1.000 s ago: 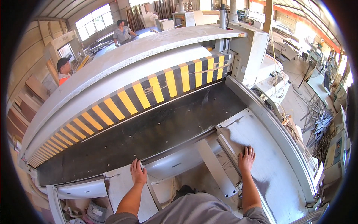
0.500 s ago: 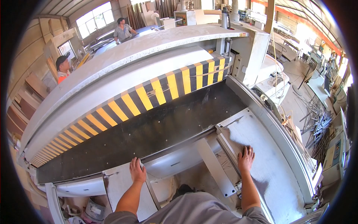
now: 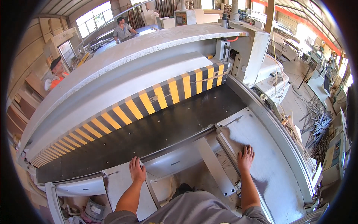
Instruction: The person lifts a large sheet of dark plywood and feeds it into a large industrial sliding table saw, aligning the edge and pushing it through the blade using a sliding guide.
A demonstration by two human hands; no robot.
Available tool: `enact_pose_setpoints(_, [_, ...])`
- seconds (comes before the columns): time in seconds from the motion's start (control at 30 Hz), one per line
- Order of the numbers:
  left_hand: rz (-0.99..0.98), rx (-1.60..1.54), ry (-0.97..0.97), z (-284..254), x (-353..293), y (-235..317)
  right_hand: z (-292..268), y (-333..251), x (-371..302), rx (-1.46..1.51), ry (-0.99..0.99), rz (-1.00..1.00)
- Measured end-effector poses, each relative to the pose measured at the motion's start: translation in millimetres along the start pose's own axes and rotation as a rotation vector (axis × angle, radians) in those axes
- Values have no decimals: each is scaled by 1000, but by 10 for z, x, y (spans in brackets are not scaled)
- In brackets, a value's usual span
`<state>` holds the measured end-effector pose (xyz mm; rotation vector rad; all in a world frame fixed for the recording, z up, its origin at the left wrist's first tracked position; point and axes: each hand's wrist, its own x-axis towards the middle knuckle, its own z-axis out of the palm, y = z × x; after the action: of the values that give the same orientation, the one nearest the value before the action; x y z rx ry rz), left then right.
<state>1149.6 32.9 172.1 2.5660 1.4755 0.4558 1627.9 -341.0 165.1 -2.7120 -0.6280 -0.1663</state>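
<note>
My left hand [image 3: 137, 170] lies on the far right corner of a narrow grey support table [image 3: 125, 192], its fingers stretched toward the dark machine bed [image 3: 145, 140] and holding nothing. On the wider, worn grey table [image 3: 276, 168] to the right rests my right hand [image 3: 246, 158], palm down near that table's left edge, fingers extended and empty. Beyond both hands, a long beam with yellow and black stripes [image 3: 173, 91] hangs over the bed, below the large white machine frame [image 3: 149, 46]. Where the beam's lower edge meets the bed is hard to tell.
A grey bracket arm [image 3: 214, 166] spans the gap between the two tables. Two people stand beyond the machine, one in grey [image 3: 123, 31] and one in orange [image 3: 57, 76]. Metal offcuts [image 3: 317, 121] lie heaped on the floor at right.
The striped beam has come down somewhat toward the bed. Behind the machine, the person in orange has shifted left, and a long thin rod now slants across there. My hands stay put.
</note>
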Motion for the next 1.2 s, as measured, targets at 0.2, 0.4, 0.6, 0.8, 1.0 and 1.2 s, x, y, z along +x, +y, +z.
enact_pose_setpoints(0.2, [16,-7,14,-81,29,16,-90,-29,39,2,-18,17])
enact_pose_setpoints(0.4, [21,2,12,-102,49,19,-95,-12,65,-13,-11,9])
enact_pose_setpoints(0.6, [22,4,18,-92,42,19,-106,-20,56,-21,-12,8])
enact_pose_setpoints(0.8, [13,-1,19,-79,33,3,-96,-22,57,-8,-8,16])
enact_pose_setpoints(1.0, [14,-7,21,-39,38,-3,-22,43,58,-9,9,4])
enact_pose_setpoints(1.2, [17,5,30,-14,28,-6,-15,46,65,-14,8,5])
